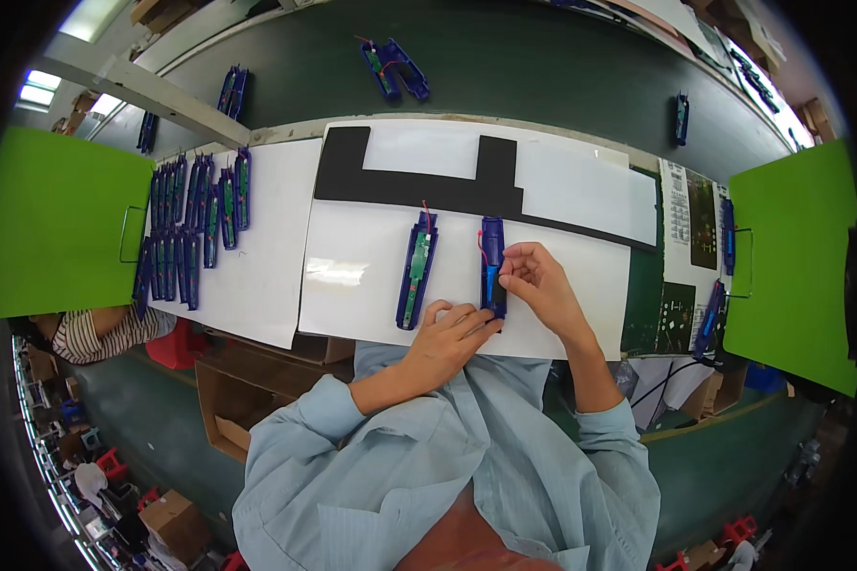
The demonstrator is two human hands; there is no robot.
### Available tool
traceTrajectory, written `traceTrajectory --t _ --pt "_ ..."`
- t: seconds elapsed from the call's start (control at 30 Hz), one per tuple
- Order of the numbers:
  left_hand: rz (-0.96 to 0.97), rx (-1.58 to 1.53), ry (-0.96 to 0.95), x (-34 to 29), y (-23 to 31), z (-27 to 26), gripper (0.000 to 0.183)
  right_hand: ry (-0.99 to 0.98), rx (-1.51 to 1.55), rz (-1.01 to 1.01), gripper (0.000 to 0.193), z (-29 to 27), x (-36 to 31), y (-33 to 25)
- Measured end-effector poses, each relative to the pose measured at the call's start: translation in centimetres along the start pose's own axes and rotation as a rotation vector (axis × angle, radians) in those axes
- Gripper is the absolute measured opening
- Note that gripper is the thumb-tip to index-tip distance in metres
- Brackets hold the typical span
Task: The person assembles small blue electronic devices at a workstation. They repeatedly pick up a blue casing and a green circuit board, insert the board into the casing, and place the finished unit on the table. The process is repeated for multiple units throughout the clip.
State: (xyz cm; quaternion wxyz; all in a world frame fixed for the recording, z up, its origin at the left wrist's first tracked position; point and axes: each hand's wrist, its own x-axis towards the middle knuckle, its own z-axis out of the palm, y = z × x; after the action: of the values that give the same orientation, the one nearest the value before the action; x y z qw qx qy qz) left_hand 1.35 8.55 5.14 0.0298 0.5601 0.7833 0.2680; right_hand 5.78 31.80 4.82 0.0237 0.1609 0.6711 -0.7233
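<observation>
In front of me a long blue plastic housing half (491, 249) lies upright on the white work surface, with a red wire at its upper left and a bright blue and black part inside. My left hand (446, 341) grips its lower end with bent fingers. At the housing's right edge, my right hand (541, 285) has thumb and forefinger pinched together; whatever is between them is too small to make out. To the left lies another blue housing half (417, 271), holding a green circuit board, with a red wire at its top. Neither hand touches that one.
Black foam strip (419, 188) frames the far part of the board. Several blue housings with boards (192, 200) stand in rows at left. Green panels (67, 224) rise on both sides. Beyond runs a dark green belt (543, 86) carrying blue housings (393, 69). Someone's striped sleeve (105, 333) shows at left.
</observation>
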Motion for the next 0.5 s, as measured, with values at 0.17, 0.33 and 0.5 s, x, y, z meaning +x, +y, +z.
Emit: traceTrajectory --t 0.17,0.33,0.5 --pt "0.003 0.010 -0.010 0.3 -0.1 0.1 0.035 0.003 -0.035 -0.013 0.036 0.3 0.1 0.6" --pt "0.001 -0.008 -0.010 0.3 -0.2 0.1 0.040 0.078 -0.134 -0.048 0.035 0.9 0.2 0.9" --pt "-0.010 -0.037 -0.018 0.3 -0.3 0.2 0.040 0.164 -0.316 -0.173 0.037 2.0 -0.1 1.1"
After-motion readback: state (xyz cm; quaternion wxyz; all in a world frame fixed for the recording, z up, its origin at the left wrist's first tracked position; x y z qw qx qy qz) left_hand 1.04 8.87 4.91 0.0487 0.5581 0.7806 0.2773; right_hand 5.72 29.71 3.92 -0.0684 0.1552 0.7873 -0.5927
